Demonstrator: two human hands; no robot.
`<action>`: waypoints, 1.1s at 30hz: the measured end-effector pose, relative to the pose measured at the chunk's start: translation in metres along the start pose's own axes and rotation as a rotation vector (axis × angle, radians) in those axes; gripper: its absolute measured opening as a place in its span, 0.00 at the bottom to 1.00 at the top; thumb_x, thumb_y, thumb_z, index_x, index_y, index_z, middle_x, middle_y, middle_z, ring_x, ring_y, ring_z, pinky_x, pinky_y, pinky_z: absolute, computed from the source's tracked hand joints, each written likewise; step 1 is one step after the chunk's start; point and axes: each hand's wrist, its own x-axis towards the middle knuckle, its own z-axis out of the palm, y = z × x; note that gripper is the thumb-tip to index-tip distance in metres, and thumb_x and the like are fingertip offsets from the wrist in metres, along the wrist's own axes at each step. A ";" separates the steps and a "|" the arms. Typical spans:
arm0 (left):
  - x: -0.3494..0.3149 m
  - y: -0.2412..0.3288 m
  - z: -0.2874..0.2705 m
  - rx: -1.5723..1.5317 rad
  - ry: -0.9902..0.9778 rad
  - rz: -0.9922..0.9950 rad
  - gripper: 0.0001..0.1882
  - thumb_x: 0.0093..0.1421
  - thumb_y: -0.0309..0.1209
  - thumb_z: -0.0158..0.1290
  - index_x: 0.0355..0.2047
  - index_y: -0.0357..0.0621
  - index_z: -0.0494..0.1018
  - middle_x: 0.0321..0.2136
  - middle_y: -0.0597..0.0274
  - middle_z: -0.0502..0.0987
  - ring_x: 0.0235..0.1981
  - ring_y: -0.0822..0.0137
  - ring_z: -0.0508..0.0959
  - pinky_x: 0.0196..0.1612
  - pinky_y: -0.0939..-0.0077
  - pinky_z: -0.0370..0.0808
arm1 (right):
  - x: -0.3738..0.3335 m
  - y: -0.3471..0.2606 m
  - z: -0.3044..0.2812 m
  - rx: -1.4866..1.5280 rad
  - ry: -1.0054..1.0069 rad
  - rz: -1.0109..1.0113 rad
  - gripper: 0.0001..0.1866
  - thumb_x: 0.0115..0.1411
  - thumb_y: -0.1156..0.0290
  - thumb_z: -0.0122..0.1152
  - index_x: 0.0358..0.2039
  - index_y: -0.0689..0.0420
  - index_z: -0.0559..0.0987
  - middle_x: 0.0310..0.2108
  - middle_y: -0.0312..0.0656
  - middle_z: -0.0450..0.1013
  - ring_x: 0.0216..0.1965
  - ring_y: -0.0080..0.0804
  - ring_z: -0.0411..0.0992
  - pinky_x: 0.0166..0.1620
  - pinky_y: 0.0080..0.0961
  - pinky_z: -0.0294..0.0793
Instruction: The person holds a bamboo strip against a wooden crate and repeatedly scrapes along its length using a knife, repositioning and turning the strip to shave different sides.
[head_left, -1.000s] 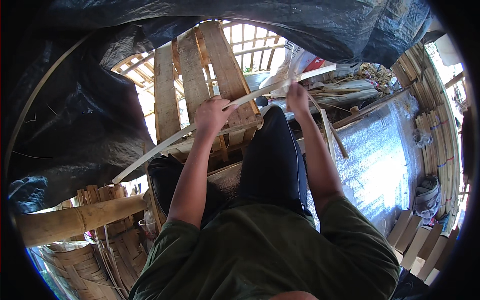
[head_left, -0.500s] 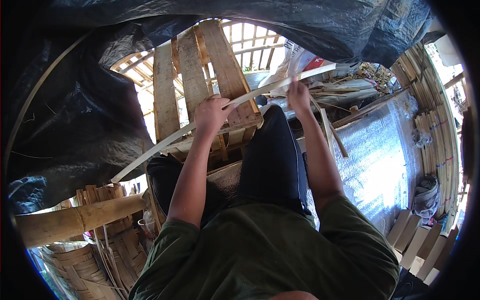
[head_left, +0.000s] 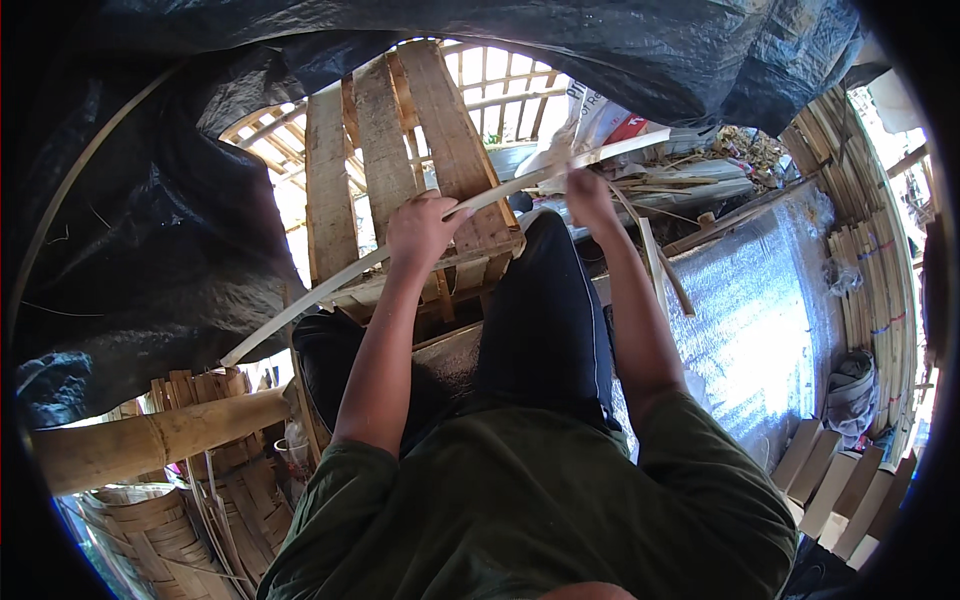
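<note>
A long, pale bamboo strip [head_left: 505, 191] slants across in front of me, from low at the left to high at the right. My left hand [head_left: 422, 232] is closed around it, over the near end of a wooden slatted stand [head_left: 440, 120]. Right of that, my right hand [head_left: 592, 200] is a closed fist just beneath the strip's upper part. Motion blurs its fingers, and what it holds cannot be made out. Thin peeled strips [head_left: 652, 262] hang down beside my right wrist.
Dark plastic sheeting [head_left: 150, 220] drapes on the left and overhead. A thick bamboo pole [head_left: 160, 440] and woven baskets [head_left: 150, 530] are at lower left. On the right lies a shiny silver sheet [head_left: 750, 310], with bundled bamboo slats [head_left: 875, 270] beyond. A printed sack [head_left: 595, 120] stands ahead.
My right hand has shifted slightly left and down along the strip, toward my left hand. The left hand and the strip stay nearly in place.
</note>
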 end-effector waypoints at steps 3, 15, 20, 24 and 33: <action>0.002 0.002 0.002 -0.016 0.038 0.011 0.20 0.56 0.53 0.61 0.36 0.52 0.85 0.34 0.60 0.81 0.35 0.53 0.82 0.40 0.61 0.78 | -0.005 0.010 0.014 -0.076 -0.003 -0.321 0.26 0.73 0.53 0.43 0.28 0.63 0.73 0.12 0.37 0.63 0.09 0.30 0.65 0.16 0.30 0.66; -0.002 -0.002 0.003 0.009 0.079 0.034 0.17 0.57 0.51 0.61 0.34 0.53 0.85 0.27 0.61 0.78 0.30 0.57 0.81 0.37 0.64 0.79 | 0.000 0.008 0.008 0.081 0.032 -0.160 0.26 0.73 0.54 0.43 0.26 0.64 0.71 0.12 0.41 0.65 0.11 0.32 0.68 0.17 0.33 0.68; -0.003 -0.005 0.003 0.013 0.065 0.010 0.17 0.57 0.52 0.61 0.34 0.54 0.85 0.28 0.62 0.79 0.31 0.57 0.81 0.37 0.64 0.79 | -0.017 0.002 0.024 0.098 -0.268 -0.036 0.26 0.74 0.55 0.41 0.27 0.63 0.71 0.13 0.42 0.66 0.13 0.31 0.68 0.19 0.34 0.68; 0.000 0.005 0.002 -0.014 0.035 -0.014 0.17 0.57 0.52 0.60 0.34 0.53 0.85 0.29 0.62 0.79 0.33 0.58 0.81 0.38 0.63 0.79 | 0.022 0.038 0.007 -0.241 0.091 -0.350 0.21 0.72 0.58 0.44 0.36 0.64 0.74 0.19 0.50 0.71 0.18 0.40 0.72 0.24 0.38 0.72; 0.002 0.007 0.006 -0.011 0.095 0.059 0.17 0.57 0.51 0.60 0.33 0.53 0.84 0.27 0.63 0.78 0.30 0.57 0.81 0.36 0.64 0.79 | 0.004 0.040 0.008 -0.430 0.177 -0.656 0.22 0.71 0.58 0.46 0.32 0.64 0.78 0.28 0.61 0.76 0.36 0.57 0.77 0.40 0.46 0.73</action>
